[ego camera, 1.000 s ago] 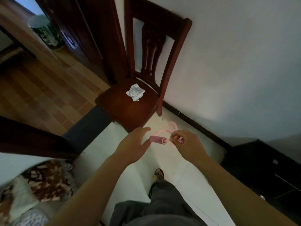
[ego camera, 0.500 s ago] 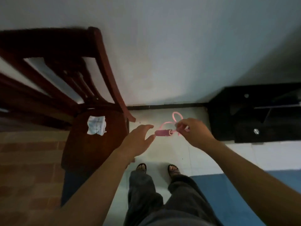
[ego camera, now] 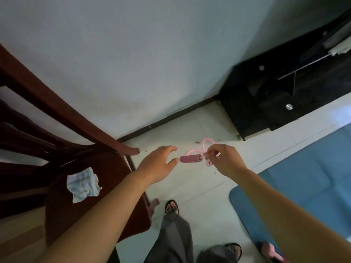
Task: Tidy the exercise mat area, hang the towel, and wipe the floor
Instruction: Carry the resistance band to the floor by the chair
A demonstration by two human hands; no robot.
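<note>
My right hand [ego camera: 225, 160] pinches the looped cord of a pink jump rope [ego camera: 206, 147] just beside its pink handle [ego camera: 190, 159], held above the white tile floor [ego camera: 190, 186]. My left hand [ego camera: 159, 163] hovers with relaxed fingers just left of the handle's free end; whether its thumb touches the handle I cannot tell. A crumpled white and blue cloth [ego camera: 83, 184] lies on the seat of a dark wooden chair [ego camera: 114, 177] at the left. The blue exercise mat [ego camera: 303, 177] lies on the floor at the right.
A black glass cabinet [ego camera: 284, 92] stands against the wall at the upper right. A second pink handle [ego camera: 273, 253] lies on the mat at the bottom right. My sandalled feet [ego camera: 171, 206] stand between chair and mat. Small dark specks dot the tiles near the skirting.
My view has swung right: the chair slid to the left edge, and the mat and cabinet came into sight. Both hands keep the same pose around the jump rope.
</note>
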